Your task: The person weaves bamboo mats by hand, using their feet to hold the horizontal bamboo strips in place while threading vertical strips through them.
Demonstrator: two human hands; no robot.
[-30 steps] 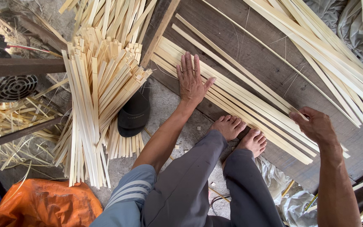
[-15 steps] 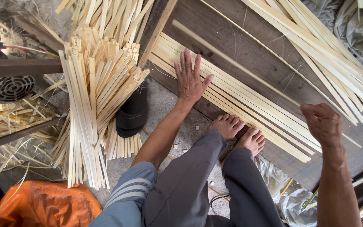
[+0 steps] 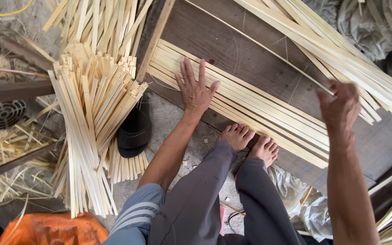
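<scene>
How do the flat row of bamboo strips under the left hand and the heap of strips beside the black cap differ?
The row of strips lies side by side in one flat layer on the wooden board; the heap of strips is piled thick and fanned on the ground. The row's strips are longer; the heap's look shorter. The left hand presses flat on the row; no hand touches the heap. Both are pale split bamboo.

pale matt bamboo strips (image 3: 250,97) — rough wooden board (image 3: 232,50)

A row of bamboo strips (image 3: 250,102) lies on the wooden board (image 3: 250,54), with the left hand (image 3: 195,88) flat on its left end. The right hand (image 3: 341,106) is above its right end. A bundle of short strips (image 3: 89,122) lies left of the board, beside a cap (image 3: 134,131).
</scene>
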